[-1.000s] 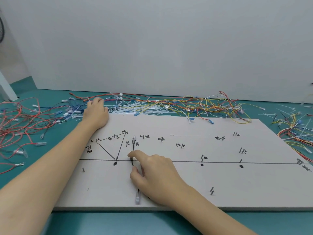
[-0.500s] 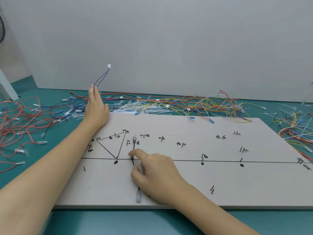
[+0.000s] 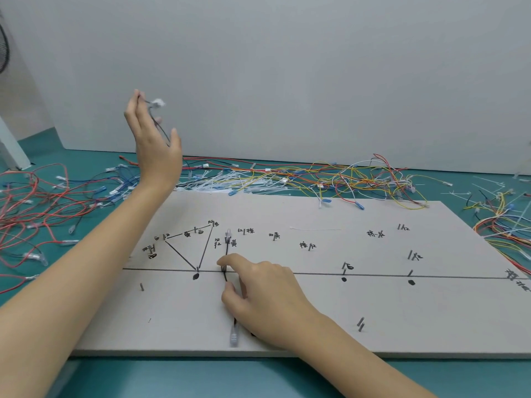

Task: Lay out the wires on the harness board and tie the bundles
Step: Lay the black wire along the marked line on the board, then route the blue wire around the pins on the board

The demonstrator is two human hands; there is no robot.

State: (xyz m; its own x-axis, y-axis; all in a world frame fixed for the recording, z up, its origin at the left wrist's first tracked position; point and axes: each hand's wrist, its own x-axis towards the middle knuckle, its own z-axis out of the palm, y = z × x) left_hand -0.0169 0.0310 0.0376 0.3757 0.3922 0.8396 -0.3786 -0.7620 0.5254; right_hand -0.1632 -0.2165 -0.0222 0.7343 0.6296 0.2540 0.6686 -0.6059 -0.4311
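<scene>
- A teal tabletop (image 3: 172, 377) under a plain grey wall carries the pale grey harness board (image 3: 316, 317), inked with routes and studded with pins.
- The left hand (image 3: 153, 145) has risen from the heap of loose coloured wires (image 3: 287, 179) and now pinches a thin dark wire with a white connector (image 3: 157, 103) high above the board (blurred).
- The right hand (image 3: 267, 297) still pins the black wire (image 3: 227, 254) to its route, forefinger pressing, thumb alongside.
- A second wire is likely next to be laid.

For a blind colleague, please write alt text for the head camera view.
The left hand lifts a thin dark wire with a white plug, while the right hand pins a black wire on the beige harness board. Loose coloured wires lie behind.
</scene>
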